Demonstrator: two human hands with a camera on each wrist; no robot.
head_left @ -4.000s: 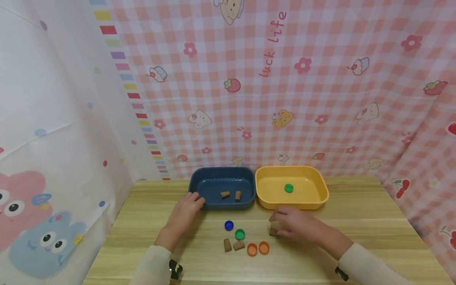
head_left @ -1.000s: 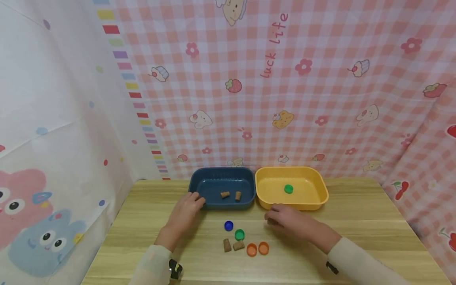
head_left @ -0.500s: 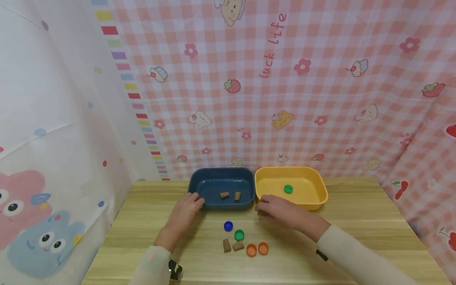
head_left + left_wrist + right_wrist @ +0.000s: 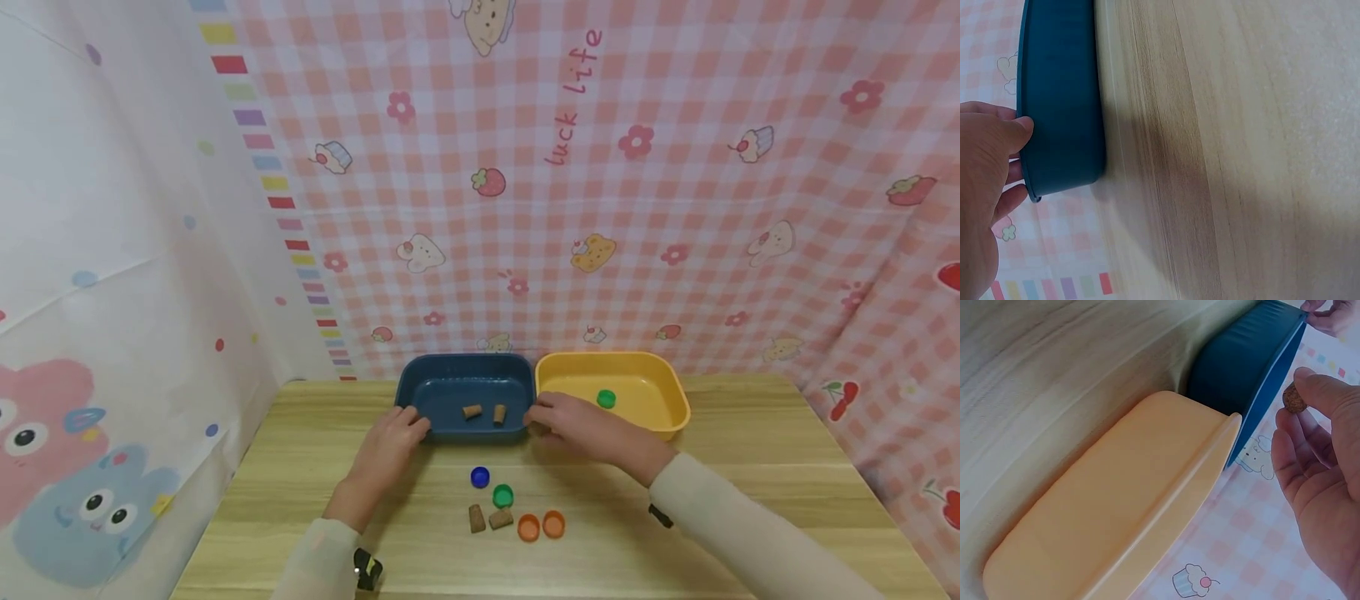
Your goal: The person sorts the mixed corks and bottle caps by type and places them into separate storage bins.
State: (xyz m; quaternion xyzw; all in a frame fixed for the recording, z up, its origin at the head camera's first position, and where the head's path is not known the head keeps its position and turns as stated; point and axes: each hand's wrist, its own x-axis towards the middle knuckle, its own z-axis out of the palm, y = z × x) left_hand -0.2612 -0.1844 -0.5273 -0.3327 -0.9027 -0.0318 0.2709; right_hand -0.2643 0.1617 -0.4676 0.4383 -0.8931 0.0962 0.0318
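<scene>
My left hand [image 4: 386,450] grips the near-left rim of the dark blue bin [image 4: 442,392]; in the left wrist view its thumb [image 4: 1021,128] presses the outer wall, with fingers behind the rim. My right hand [image 4: 581,425] pinches a cork [image 4: 1295,400] between thumb and fingertips, above the spot where the blue bin and the yellow bin [image 4: 648,387] meet. In the head view the held cork is mostly hidden by the fingers. Two corks [image 4: 499,414] lie in the blue bin, and a green bottle cap [image 4: 606,399] sits in the yellow one.
In front of the bins, a blue cap [image 4: 480,477], a green cap [image 4: 503,497], two orange caps [image 4: 528,527] and two corks [image 4: 477,518] lie on the wooden table [image 4: 420,558]. A pink checked cloth [image 4: 450,208] hangs right behind the bins.
My right hand picked the cork up from the table right of the caps and carried it up and leftward to the bins' inner edges. The left hand stayed on the rim.
</scene>
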